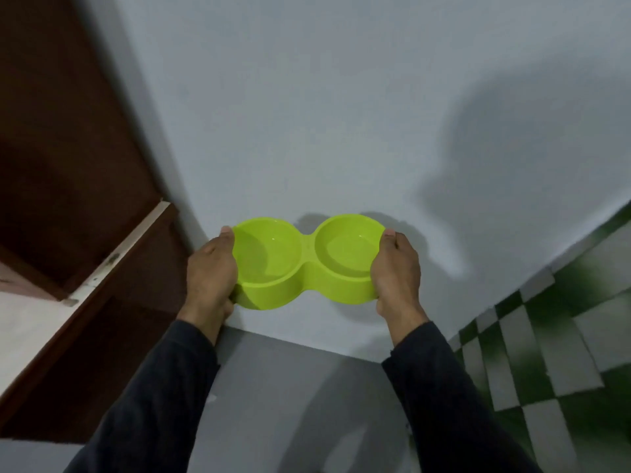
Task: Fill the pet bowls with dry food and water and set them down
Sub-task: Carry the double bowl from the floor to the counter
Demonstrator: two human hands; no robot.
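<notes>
A: What sits closest to the camera?

B: Two dark sleeves (164,397) reaching forward from the bottom edge, over a grey floor (290,387). To the right of them the floor turns into green and white checked tiles (546,353), somewhat blurred.

A: And the hands?

B: Each one grips an end of a lime-green double pet bowl (307,271). The left hand (211,271) wraps the left end, thumb lying along the rim, fingers curled underneath. The right hand (396,268) does the same at the right end, thumb on the rim, fingers tucked below out of sight.

A: So where is the bowl exactly?

B: Held up in the air between the two hands, roughly level, tipped slightly toward the camera. It is in front of the pale wall (324,114), above the line where wall and floor meet. Its shadow falls on the wall just behind it.

A: Anything in the two wells?

B: Both look bare; I see only shiny green plastic with small glints of light. No kibble shows, and I cannot tell about a thin film of water.

A: Farther off?

B: A dark brown wooden door (61,148) on the left, with a lighter strip along its edge. A large soft shadow spreads over the wall at upper right.
</notes>
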